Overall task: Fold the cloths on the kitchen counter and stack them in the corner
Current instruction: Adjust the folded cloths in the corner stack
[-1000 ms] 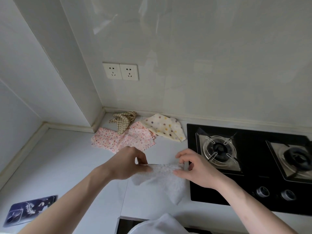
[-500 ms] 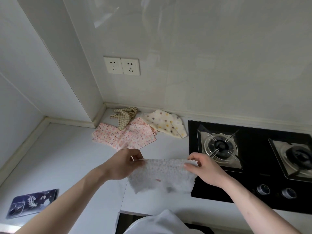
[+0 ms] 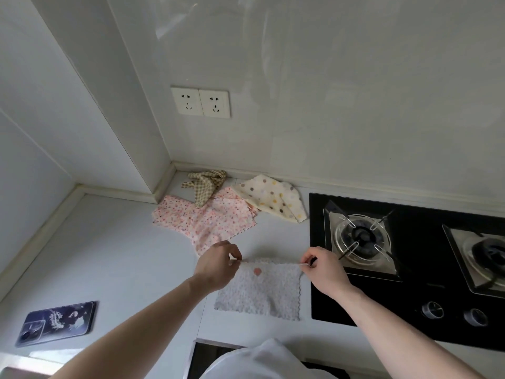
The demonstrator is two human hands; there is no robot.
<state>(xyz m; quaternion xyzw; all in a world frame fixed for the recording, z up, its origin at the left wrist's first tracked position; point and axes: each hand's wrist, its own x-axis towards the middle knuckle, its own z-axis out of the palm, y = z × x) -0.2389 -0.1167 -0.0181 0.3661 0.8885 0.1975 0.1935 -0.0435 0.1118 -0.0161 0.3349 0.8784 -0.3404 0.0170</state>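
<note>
A white fluffy cloth [image 3: 262, 291] with one pink dot lies spread on the counter in front of me. My left hand [image 3: 218, 265] pinches its far left corner and my right hand [image 3: 326, 269] pinches its far right corner, stretching the top edge taut. Behind it a pink flowered cloth [image 3: 202, 221] lies loose and flat. A crumpled tan checked cloth [image 3: 205, 184] sits in the corner by the wall. A cream cloth with coloured dots [image 3: 273, 196] lies to its right along the wall.
A black gas hob [image 3: 404, 258] with two burners and two knobs borders the white cloth on the right. A phone in a dark printed case [image 3: 56, 322] lies at the counter's left. Two wall sockets [image 3: 200, 102] sit above the corner.
The bunched white cloth was pulled open between my hands, which moved apart. It now lies spread flat on the counter, held by its far corners.
</note>
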